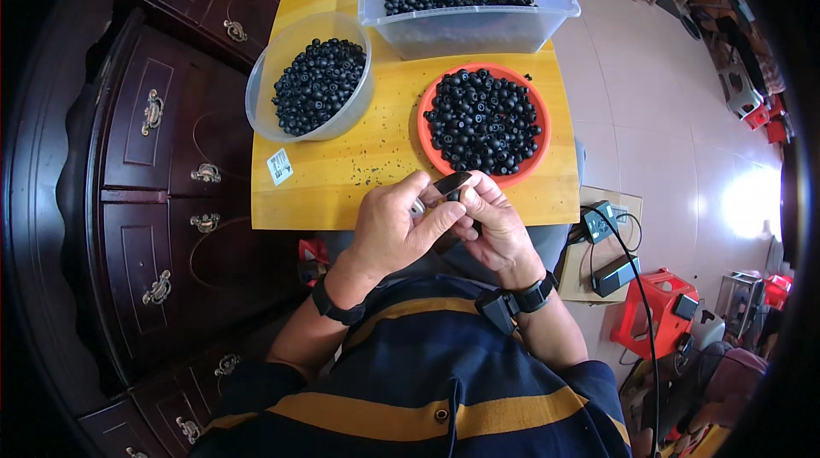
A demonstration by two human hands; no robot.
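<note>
My left hand (pixel 395 226) is closed around a short, dark, blade-like tool (pixel 451 183), its flat end pointing up and to the right. A small pale round part (pixel 417 208) shows beside the left fingers. Meeting it at the table's near edge, my right hand (pixel 498 226) pinches a small black round piece (pixel 453 196) between thumb and fingers. The left thumb presses close to that piece and partly covers it. Just beyond both hands stands an orange-red bowl (pixel 544 142), heaped with similar black round pieces (pixel 483 120), some with a hole in the end.
On the yellow table (pixel 333 202) stand a round clear tub (pixel 254 103) of black pieces at left and a large clear bin (pixel 470 35) at the back. Black crumbs and a white label (pixel 279 167) lie there. A dark cabinet (pixel 145 142) borders the left; a red stool (pixel 653 313) stands right.
</note>
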